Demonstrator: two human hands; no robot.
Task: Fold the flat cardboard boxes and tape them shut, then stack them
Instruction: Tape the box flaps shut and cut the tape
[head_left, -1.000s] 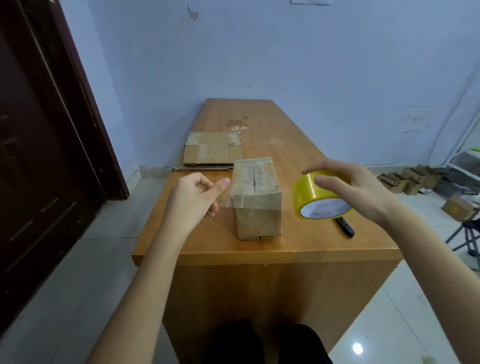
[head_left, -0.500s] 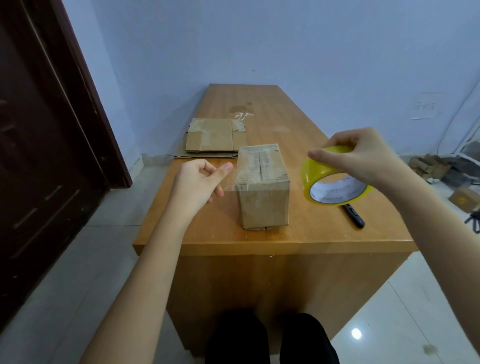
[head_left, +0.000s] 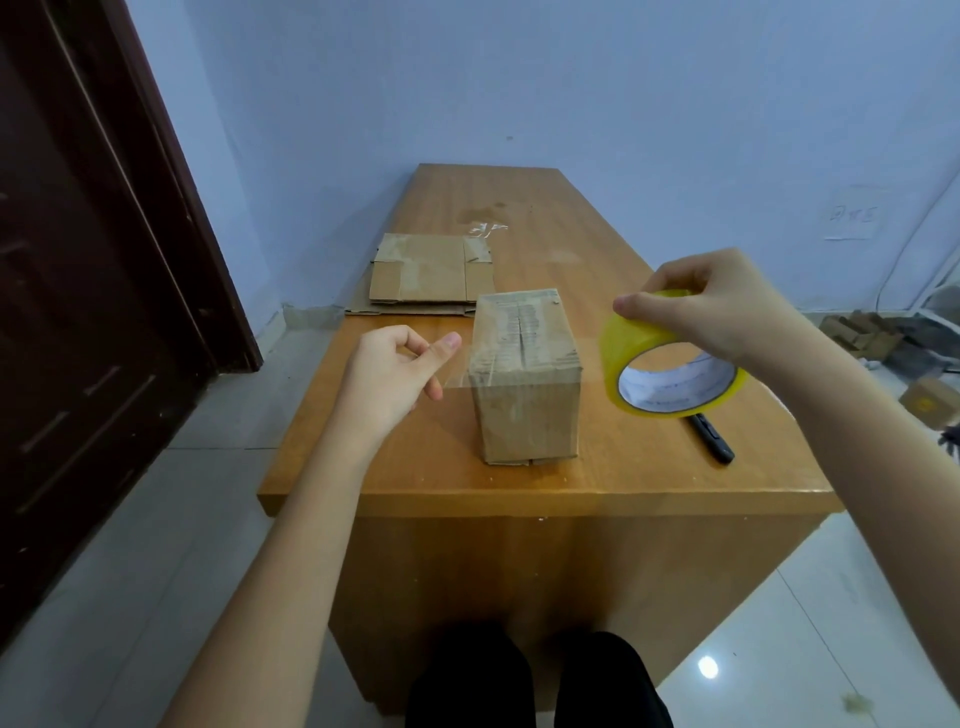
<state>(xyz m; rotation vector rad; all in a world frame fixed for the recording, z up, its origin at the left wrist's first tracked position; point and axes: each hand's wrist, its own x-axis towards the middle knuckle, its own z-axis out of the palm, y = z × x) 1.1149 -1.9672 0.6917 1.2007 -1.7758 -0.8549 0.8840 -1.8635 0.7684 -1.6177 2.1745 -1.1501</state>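
Head view: one folded box (head_left: 524, 374), one tape roll (head_left: 675, 374), two hands.

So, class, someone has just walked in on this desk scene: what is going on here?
A person is taping a folded cardboard box that stands on a wooden desk. The right hand grips a yellow tape roll to the box's right, while the left hand pinches the free end of a clear tape strip stretched across the box. Flat cardboard boxes lie further back, and a black pen rests by the roll. Nothing is stacked yet.
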